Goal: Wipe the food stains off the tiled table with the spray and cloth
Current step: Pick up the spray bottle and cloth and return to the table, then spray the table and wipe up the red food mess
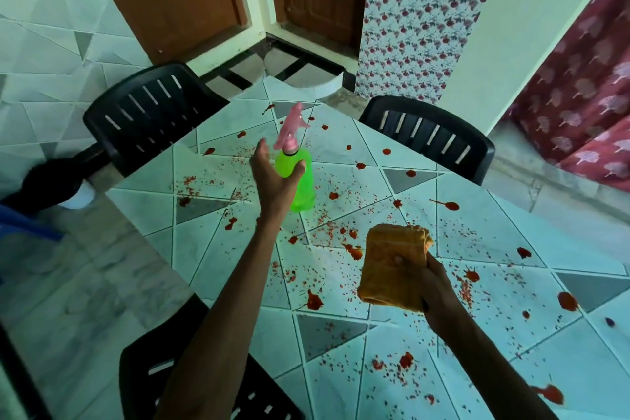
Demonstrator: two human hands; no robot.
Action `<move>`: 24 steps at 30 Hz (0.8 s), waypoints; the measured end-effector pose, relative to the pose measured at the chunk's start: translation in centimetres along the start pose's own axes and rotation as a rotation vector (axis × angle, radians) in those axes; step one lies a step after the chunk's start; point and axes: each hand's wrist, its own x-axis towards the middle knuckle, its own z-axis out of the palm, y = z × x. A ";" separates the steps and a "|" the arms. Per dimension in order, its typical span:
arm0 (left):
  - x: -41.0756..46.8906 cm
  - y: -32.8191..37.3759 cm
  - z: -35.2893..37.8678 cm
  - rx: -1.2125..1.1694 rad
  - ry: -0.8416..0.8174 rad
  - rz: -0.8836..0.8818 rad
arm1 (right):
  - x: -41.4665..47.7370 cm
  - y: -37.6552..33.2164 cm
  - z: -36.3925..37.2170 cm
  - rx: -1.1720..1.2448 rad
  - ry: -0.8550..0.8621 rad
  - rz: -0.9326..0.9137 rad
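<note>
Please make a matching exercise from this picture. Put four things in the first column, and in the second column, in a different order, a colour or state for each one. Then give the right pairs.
Column one:
1. spray bottle
2. cloth
3. tiled table
4. chair

Column two:
A. black, with slots in its back
B. orange, folded, gripped in the right hand
C. spattered with red stains
D. green with a pink trigger head, the open left hand around it

Pairs: 1-D, 2-B, 3-C, 4-A
</note>
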 end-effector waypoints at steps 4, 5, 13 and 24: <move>-9.1 -1.9 1.6 0.046 0.077 -0.106 | -1.4 0.0 -1.4 -0.012 0.049 0.008; -11.3 -2.2 2.2 0.034 0.010 -0.112 | -2.0 0.0 -1.9 -0.008 0.070 0.007; -19.6 1.1 8.8 0.017 -0.469 -0.071 | -6.6 0.0 -7.4 -0.027 0.185 0.012; -28.2 3.3 24.1 0.577 -1.004 0.431 | -15.9 0.9 -24.7 -0.101 0.471 -0.067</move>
